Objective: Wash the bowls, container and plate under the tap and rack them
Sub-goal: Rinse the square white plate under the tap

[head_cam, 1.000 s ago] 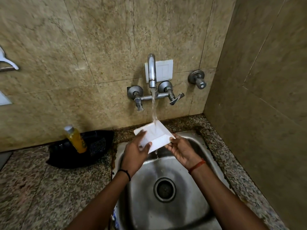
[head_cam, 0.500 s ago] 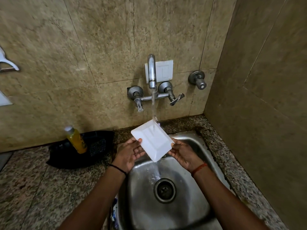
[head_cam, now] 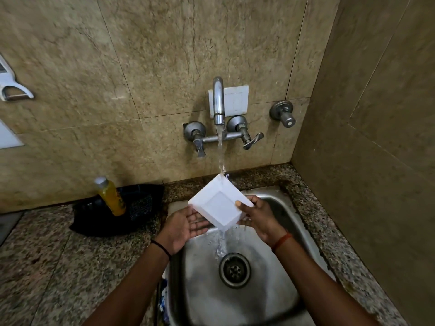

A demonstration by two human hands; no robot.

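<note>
I hold the white square container (head_cam: 220,204) under the tap (head_cam: 218,102) over the sink (head_cam: 292,290), my left hand (head_cam: 186,228) flat beneath, my right hand (head_cam: 261,215) gripping its edge.

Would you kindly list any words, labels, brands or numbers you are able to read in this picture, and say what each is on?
No text can be read.
Yellow bottle: dark print on its label, too blurred to read.
Packet at the sink's front left edge: blue and white print, too small to read.
White square dish, tap and wall switch plate: no markings visible.

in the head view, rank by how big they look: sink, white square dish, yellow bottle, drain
1. sink
2. white square dish
3. drain and yellow bottle look alike; the drain lies nearer the camera, so unranked.
</note>
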